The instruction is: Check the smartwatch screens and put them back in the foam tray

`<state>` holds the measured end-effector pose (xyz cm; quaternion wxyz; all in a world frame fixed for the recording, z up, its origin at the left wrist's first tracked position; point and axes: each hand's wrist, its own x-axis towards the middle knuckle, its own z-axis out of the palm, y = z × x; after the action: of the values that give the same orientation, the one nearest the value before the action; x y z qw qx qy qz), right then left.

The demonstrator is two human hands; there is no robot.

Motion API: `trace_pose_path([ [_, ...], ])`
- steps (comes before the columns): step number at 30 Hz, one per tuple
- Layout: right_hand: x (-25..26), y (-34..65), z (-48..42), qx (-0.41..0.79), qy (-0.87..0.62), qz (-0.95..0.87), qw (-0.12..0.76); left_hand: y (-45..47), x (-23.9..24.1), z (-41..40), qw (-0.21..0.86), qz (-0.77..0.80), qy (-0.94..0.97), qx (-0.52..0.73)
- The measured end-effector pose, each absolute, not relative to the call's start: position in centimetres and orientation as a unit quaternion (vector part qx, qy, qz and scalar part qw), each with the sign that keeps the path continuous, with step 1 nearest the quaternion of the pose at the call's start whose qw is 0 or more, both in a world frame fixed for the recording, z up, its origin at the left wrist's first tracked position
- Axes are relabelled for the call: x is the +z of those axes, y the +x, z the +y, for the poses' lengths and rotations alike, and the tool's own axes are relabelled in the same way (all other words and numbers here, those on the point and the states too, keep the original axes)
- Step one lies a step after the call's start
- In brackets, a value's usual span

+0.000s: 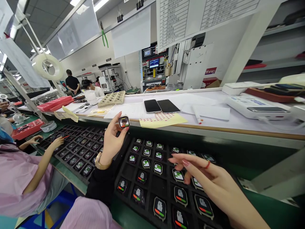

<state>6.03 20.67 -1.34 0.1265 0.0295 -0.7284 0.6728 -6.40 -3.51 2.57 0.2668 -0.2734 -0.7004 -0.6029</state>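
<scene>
Left hand point(111, 141): raised over the black tray point(128, 173), fingertips pinching one smartwatch body point(124, 122), its screen lit. Right hand point(202, 173): fingers spread loosely, hovering just above lit watch units point(145, 163) seated in the tray's pockets. Far bench point(214, 122): two phones point(161, 106), yellow sticker sheet point(162, 120).

Left hand point(113, 140) raised, wrist bent back, thumb and fingertips pinched together at top, palm toward camera. Right hand point(202, 173) held low and flat, fingers extended leftward, slightly spread, palm down, forearm entering from lower right.
</scene>
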Motion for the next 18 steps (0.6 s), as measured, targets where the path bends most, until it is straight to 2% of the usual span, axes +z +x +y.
trace_pose_path([
  [16,-2.1,6.0,21.1,0.652,0.045,-0.749,0.107,-6.2,2.0,-3.7,0.245,-0.697,-0.255,-0.623],
  [18,-3.0,5.8,21.5,0.624,0.055,-0.768,0.133,-5.5,1.1,-4.0,0.226,-0.682,-0.242,-0.652],
])
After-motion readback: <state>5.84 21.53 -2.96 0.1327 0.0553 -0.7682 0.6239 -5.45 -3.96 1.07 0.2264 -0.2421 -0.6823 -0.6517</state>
